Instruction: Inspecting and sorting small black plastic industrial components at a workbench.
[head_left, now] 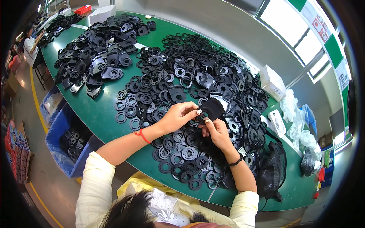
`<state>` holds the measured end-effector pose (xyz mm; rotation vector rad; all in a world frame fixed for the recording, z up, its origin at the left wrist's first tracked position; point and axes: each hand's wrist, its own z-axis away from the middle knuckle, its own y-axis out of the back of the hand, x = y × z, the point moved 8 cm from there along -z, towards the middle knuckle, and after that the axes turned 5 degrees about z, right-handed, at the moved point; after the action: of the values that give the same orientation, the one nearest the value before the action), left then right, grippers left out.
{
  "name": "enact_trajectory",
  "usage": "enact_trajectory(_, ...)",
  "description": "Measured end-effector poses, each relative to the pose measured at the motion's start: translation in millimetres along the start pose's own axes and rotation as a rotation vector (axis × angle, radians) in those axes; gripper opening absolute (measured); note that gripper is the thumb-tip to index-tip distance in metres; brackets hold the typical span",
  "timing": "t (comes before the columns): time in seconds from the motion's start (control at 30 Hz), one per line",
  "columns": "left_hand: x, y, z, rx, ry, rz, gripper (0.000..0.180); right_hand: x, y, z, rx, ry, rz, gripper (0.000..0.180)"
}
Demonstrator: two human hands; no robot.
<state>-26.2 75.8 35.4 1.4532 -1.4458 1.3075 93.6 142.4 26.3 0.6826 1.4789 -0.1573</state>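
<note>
Between my two hands is a black plastic housing part with a flat tab and a round ring-shaped end. My left hand pinches the ring end from the left, thumb and fingers closed on it. From below and to the right, my right hand grips the same end, its thumb on top. The right fingers underneath are partly hidden. Under and around both hands lies a big heap of black rings and similar housing parts on the green table.
A second heap of black housing parts lies at the far left. Blue bins stand below the left table edge. Along the right are a white box, a white fan-like device, plastic bags and a black mesh bag. Another person sits far left.
</note>
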Motion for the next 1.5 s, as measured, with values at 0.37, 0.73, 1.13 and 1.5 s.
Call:
enact_trajectory(0.37, -7, 13, 2, 0.133, -0.023, -0.331, 0.019, -17, -18, 4, -0.08, 0.079, 0.205, 0.022)
enact_trajectory(0.73, 26, 33, -1, 0.291, -0.155, -0.383, 0.02, -15, -20, 0, -0.154, 0.103, 0.218, 0.015)
enact_trajectory(1.13, 33, 290, 50, 1.056, -0.197, 0.211, 0.041, -14, -25, 1, -0.187, 0.075, 0.175, 0.012)
enact_trajectory(1.5, 29, 272, -16, 0.817, -0.071, -0.797, 0.03, -31, -28, 2, -0.142, 0.23, 0.466, 0.01)
